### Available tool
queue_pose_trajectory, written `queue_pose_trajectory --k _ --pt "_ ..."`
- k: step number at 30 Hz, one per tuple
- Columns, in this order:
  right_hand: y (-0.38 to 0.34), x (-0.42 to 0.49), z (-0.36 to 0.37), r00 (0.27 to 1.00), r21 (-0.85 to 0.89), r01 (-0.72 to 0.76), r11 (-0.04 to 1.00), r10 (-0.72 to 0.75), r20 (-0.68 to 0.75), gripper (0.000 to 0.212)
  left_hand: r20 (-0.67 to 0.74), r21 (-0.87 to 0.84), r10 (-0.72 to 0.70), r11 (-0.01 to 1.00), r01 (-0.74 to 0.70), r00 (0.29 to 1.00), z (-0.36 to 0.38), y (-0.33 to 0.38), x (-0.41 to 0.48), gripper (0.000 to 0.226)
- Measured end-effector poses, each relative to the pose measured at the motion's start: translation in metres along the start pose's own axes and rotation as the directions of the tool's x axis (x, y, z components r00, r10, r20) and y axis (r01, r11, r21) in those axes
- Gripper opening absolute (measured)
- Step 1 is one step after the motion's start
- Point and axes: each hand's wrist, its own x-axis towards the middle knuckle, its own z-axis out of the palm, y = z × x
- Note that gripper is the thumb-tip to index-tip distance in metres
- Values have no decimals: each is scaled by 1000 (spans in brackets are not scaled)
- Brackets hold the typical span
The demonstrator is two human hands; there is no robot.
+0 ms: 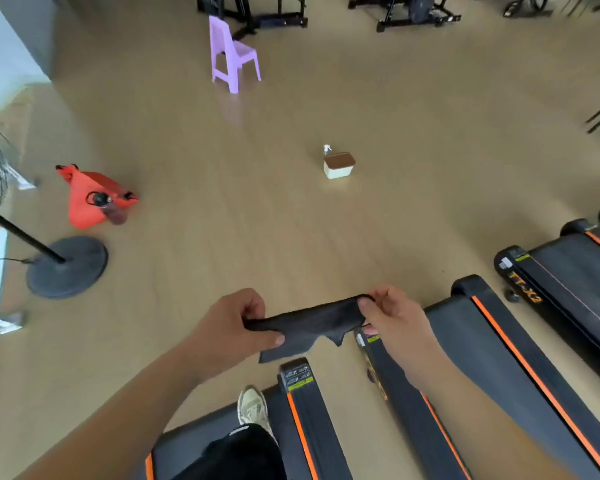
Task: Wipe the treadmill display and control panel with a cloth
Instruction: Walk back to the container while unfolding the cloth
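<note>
Head view: a dark cloth is held stretched between both hands, above the floor at the rear end of a treadmill. The left grip is curled round one end of the cloth and the right grip pinches the other. On the floor beyond stands a lidded tub, with a spray bottle just behind it.
</note>
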Motion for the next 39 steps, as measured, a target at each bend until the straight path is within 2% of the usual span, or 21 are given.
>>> queue_pose_trajectory --k 2,4,7,12,17,23,27,30,33,36,39 --pt "-26 41 6 1000 0 2 1000 -2 -4 8 37 -24 16 1000 -15 999 -28 14 35 26" --pt "-52 82 8 999 -11 29 1000 -30 -15 13 34 30 42 999 -43 999 -52 28 72 20" --pt "-90 136 9 997 18 71 997 -70 -44 17 -21 100 79 992 -77 997 -79 49 125 16" --pt "-119 238 4 992 25 117 993 -115 -60 20 -138 60 67 996 -59 988 -99 71 221 20" --pt "-104 364 -8 994 65 104 992 -102 -36 15 -204 48 87 996 -79 975 -81 79 355 19" --pt "-36 567 -32 990 60 140 988 -139 -24 6 -292 -155 170 962 -223 941 -7 75 568 19" --pt "-19 670 -59 990 109 135 985 -131 -50 6 -235 -192 154 961 -201 960 24 85 684 21" --pt "-38 769 -91 992 64 106 992 -101 -68 13 -206 -156 158 969 -192 966 29 124 788 20" --pt "-62 871 -110 992 42 78 996 -73 -100 15 -143 -77 174 979 -186 974 26 163 888 18" --pt "-75 984 -114 992 92 41 995 -30 -119 10 -66 27 187 982 -186 980 25 183 999 18" --pt "-76 1103 -113 993 128 13 992 2 -117 10 -21 52 186 981 -185 982 22 193 1118 22"
